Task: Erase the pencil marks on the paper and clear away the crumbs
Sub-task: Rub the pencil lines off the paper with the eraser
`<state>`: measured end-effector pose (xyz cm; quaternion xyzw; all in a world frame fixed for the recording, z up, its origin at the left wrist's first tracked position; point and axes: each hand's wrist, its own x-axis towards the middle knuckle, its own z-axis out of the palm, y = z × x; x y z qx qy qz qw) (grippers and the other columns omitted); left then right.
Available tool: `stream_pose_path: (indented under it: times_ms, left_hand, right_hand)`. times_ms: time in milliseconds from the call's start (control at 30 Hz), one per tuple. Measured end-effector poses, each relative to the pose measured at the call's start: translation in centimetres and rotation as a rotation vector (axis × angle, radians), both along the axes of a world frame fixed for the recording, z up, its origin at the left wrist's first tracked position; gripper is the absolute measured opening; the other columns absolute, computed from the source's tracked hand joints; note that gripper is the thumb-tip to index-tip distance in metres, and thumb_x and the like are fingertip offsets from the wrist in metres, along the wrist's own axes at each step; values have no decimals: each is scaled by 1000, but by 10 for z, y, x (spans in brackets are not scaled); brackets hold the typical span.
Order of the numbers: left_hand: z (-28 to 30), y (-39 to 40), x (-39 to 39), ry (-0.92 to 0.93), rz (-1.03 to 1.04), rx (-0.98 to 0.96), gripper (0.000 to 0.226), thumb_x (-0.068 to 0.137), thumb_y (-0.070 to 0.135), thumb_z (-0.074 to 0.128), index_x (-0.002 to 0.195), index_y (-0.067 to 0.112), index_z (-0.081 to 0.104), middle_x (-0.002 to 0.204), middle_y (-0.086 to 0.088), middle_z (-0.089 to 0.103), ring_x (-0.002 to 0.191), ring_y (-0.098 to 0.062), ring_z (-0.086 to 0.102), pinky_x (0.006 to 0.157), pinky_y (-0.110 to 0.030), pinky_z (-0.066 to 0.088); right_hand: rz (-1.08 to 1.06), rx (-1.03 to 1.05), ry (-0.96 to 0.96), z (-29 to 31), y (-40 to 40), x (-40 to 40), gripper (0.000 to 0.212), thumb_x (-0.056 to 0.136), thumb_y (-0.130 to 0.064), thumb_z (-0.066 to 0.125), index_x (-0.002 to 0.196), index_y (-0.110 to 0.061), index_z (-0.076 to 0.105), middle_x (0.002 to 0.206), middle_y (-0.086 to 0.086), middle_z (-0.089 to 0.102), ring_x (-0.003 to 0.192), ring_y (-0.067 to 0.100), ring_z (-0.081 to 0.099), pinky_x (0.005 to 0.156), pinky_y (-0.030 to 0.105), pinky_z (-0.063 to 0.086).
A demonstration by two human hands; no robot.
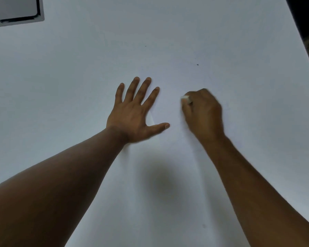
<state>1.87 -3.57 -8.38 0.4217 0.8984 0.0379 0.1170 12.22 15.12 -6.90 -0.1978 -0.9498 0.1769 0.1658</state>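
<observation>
A white sheet of paper (168,157) lies on the white table, its edges hard to tell from the tabletop. My left hand (136,113) lies flat on the paper with fingers spread, pressing it down. To its right, my right hand (202,113) is curled round a small white eraser (185,98), whose tip shows at the fingertips against the paper. The right hand is blurred. No pencil marks are plain to see near the eraser. Two tiny dark specks (197,64) lie farther back on the surface.
A grey recessed panel (16,11) is set into the table at the far left corner. The table's right edge (303,50) runs diagonally at the upper right, with dark floor beyond it.
</observation>
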Motion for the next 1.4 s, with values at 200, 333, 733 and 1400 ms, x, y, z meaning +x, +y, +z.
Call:
stream_pose_path:
  times_ms: [200,333,733,1400]
  left_hand:
    - [-1,0,0,8,-2,2,104,83,94,11,165,31,0,173,0,-13,158,-25,-17,125,-59,-4]
    - [-2,-1,1,26,-18,28,103,83,90,12,165,28,6,173,-2,-6,159,-28,-11,125,-59,-3]
    - [-2,-1,1,21,-11,37,103,84,91,8,165,28,6,173,-2,-5,159,-28,-10,125,-59,-2]
    - [-3,-1,0,19,-32,20,99,83,92,14,164,36,2,173,-2,-11,158,-30,-14,124,-62,-3]
  right_hand:
    - [-35,-26,-2,2,-12,-3,14,90,-16,60,87,-8,71,80,10,62,71,27,60,64,25,36]
    - [183,-105,-28,2,-50,0,15,92,-16,59,90,-6,71,79,9,61,70,25,59,62,33,50]
    - [180,-135,-1,10,-37,-4,20,91,-18,60,100,-5,72,82,11,64,71,28,63,65,33,52]
    - [204,-237,-26,8,-41,-16,15,92,-20,60,95,-9,70,74,4,66,66,18,60,63,34,51]
